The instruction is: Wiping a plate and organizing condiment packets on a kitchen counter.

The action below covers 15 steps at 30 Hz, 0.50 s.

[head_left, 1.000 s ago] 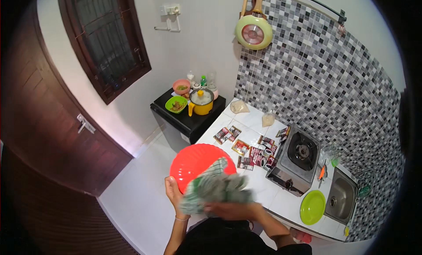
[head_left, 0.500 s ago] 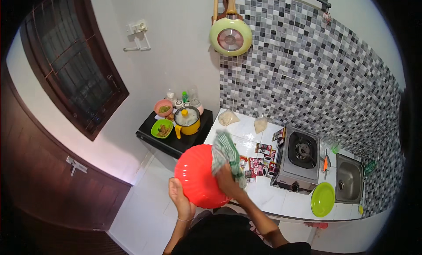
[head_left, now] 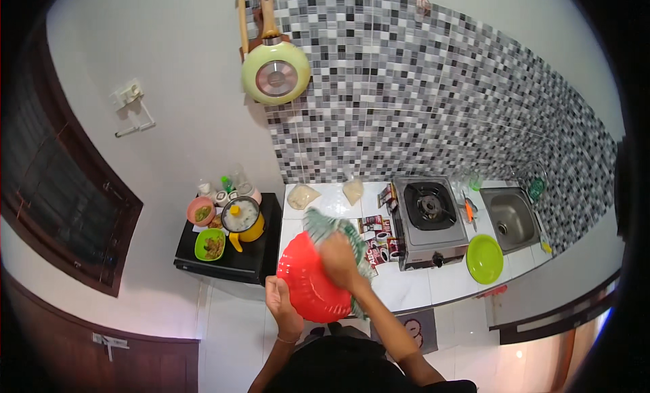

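A large red plastic bowl point(head_left: 306, 285) with a fluted edge is held up in front of my body, over the counter's front edge. My left hand point(head_left: 283, 306) grips its lower left rim, thumb on the near face. Pressed against the bowl's upper right part is my right hand point(head_left: 340, 259), closed on a green-and-white checked cloth point(head_left: 323, 225). The cloth spreads above the hand and hangs down along the bowl's right side. My right fingertips are partly hidden in the cloth.
Right of the bowl are red sachets point(head_left: 380, 247), a gas stove point(head_left: 430, 210), a green plate point(head_left: 485, 259) and a sink point(head_left: 511, 217). Two bags point(head_left: 302, 197) lie at the back. A black-topped cabinet point(head_left: 261, 261) on the left bears a yellow pot point(head_left: 252, 230) and small bowls.
The view has turned to the right, showing more of the sink side. My right hand has shifted with the cloth over the bowl's face. The left hand keeps its grip on the rim.
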### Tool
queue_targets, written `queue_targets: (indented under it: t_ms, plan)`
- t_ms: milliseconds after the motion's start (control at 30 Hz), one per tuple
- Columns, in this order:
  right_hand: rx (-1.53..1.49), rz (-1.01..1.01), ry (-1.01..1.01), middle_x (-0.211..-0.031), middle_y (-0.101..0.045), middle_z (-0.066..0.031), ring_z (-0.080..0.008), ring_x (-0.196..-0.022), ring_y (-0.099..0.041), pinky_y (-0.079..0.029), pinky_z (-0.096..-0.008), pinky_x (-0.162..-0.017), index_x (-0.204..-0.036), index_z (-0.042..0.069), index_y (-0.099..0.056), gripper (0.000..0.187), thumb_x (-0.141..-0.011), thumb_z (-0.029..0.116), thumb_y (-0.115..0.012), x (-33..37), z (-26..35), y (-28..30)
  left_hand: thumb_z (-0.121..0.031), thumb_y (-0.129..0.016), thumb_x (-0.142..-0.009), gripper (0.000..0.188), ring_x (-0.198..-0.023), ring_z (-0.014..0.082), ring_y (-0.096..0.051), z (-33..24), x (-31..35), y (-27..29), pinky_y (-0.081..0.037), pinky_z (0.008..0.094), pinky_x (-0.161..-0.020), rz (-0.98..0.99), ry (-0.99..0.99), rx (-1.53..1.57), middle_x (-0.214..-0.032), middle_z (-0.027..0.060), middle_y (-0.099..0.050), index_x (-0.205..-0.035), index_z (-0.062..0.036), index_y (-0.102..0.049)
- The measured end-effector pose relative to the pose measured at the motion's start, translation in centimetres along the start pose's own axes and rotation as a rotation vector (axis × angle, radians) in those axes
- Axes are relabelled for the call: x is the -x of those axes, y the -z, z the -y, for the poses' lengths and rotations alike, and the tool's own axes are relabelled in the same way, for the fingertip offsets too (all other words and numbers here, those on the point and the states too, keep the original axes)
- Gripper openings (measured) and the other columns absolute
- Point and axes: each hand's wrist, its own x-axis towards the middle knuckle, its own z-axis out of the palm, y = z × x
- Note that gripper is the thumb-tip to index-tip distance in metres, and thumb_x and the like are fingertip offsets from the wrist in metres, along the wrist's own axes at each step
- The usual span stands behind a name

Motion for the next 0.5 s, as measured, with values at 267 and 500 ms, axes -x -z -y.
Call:
queue_targets:
  t_ms: [267,500]
  plan:
    - [-0.051,-0.138,-0.368,-0.119,-0.057,-0.0335,-0.0497,-0.121,-0.048,-0.034,-0.0581,-0.106,-0.109,-0.007,-0.060,0.029,-0.102,0.017,-0.045,7.3,-1.2,-2.9,-0.034,-0.050,-0.109,0.028,-0.089,0.0072,-0.056,-0.9,-3.0,1.6,-0.049,0.0258,-0.084,0.031,0.089,0.083,-0.099,0.0003,-0.060,-0.103,-0.0072,-0.052]
    - [-0.194,-0.184,-0.520,-0.107,-0.059,-0.0321,-0.0515,-0.098,-0.057,-0.049,-0.0521,-0.082,-0.097,-0.008,-0.059,0.012,-0.092,0.002,-0.058,12.0,0.0,-4.6,-0.036,-0.049,-0.110,0.029,-0.094,0.0098,-0.060,2.0,-5.5,4.2,-0.051,0.0290,-0.087,-0.030,0.030,0.164,-0.103,0.0014,-0.062,-0.108,-0.0075,-0.053]
